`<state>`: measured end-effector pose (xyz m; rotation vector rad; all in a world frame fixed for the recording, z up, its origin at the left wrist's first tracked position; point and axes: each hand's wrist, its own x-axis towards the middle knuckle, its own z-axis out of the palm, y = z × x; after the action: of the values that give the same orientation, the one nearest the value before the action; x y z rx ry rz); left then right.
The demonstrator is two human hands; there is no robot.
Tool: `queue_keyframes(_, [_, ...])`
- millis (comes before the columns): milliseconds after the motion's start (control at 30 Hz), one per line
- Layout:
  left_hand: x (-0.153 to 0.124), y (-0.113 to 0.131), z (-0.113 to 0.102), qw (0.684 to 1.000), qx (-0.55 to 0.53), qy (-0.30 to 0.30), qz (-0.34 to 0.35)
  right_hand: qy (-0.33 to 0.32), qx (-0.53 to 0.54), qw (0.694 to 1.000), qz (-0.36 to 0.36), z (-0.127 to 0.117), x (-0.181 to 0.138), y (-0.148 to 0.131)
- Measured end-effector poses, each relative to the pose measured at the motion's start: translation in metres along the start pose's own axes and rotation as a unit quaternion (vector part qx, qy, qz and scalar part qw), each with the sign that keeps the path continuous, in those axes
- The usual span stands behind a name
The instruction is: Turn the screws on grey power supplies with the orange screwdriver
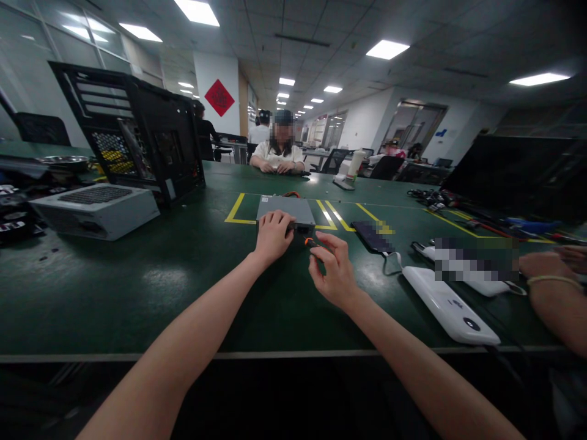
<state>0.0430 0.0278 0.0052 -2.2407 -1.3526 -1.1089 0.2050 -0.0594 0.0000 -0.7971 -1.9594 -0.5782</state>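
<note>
Power supply [288,206] on table [110,311], centre. Left hand [274,233] on its near edge; right hand [338,269] before it, toward right, small tool [311,242] at fingertips. Second power supply [103,211] at left; computer case [169,131] behind it. Phone [371,236] right of centre; power bank [447,305] nearer, farther right. Monitor [523,168] far right. Seated person [276,154] across table.

Observed at left: black computer case [158,116], upright on green table [132,318]. Logged at right: dark phone [369,237], white cable [397,261] touching white power bank [444,305], black screen [518,171] farther back. Noted across table: seated person [271,154]; red sign [219,98] on pillar [205,67].
</note>
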Motion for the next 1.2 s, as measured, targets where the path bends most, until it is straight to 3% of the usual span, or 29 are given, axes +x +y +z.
queue_keyframes(1200, [0.0014, 0.0017, -0.0009, 1.000, -0.006, -0.015, -0.020, 0.003, 0.003, 1.000, 0.004, -0.0002, 0.0020, -0.0024])
